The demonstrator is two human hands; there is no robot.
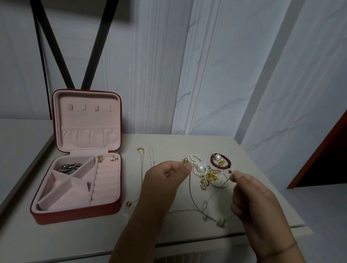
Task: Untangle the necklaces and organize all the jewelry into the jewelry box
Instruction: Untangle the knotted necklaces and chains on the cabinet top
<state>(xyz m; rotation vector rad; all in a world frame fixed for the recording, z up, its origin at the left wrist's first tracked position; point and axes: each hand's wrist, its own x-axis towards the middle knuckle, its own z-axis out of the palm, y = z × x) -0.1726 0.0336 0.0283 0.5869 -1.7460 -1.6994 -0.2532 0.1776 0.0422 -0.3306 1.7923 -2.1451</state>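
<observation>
So the biggest thing here is the white counter (70, 244), with everything sitting on it. On the left is a square red jewelry box with pink velvet lining (78, 213), lid propped open and standing upright at the far side. Its far-left compartment has a small heap of silver pieces (70, 167), and two little gold earrings (100, 158) sit at the far end of the ring-roll strip on the right side of the box. The other compartments look bare.

Both hands are up over the counter, right of the box. The left hand (167, 178) has thumb and fingers pinched on one end of a thin tangled silver chain necklace (191, 194), which drops from that pinch down to the counter and ends in a knotty clump near the front edge, between the two hands. The right hand (253, 201) is also pinched closed at the fingertips on something fine; I honestly can't tell if it's the same chain or another strand. There's a thin red string (277, 251) around that wrist.

Just beyond the hands is a mixed pile of white pearl strands and gold charms (204, 175), still in a jumble. Far right of it lies a dark red bead bracelet (211, 160) with a pearl inside its loop. Between the box and the left hand, a gold chain necklace with a small pendant (141, 171) lies stretched out, and a short fine silver chain (150, 156) lies just to its right.
</observation>
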